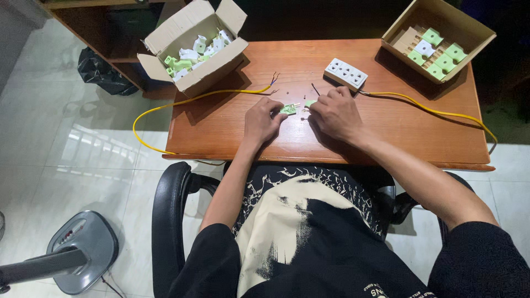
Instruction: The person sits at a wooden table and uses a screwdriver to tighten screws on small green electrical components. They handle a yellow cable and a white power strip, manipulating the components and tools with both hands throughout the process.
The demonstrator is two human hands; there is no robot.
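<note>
Progress, by the look of it: sitting at an early-to-middle stage. Pinching a small pale-green plastic plug body (288, 109) with the thumb and forefinger of the left hand (264, 122), right at the middle of the reddish-brown wooden table (386, 138). Nipping a smaller pale-green plug piece (310, 102) with the curled fingertips of the right hand (337, 113), just beside the first part but apart from it, so seemingly working with a plug in two pieces. Leaving the long yellow cable (193, 99) lying off to the left, its bared wire ends loose on the wood and joined to nothing. Keeping the white rectangular multi-socket strip (346, 73) just beyond the right knuckles.

Struggling to make out detail now: losing the right fingertips under the knuckles, failing to tell whether tiny specks near the bare wire ends are screws, guessing at a thin dark sliver beside the strip. Seeing only jumbled green and white parts in the open cardboard box (190, 47) at the far left.
</note>
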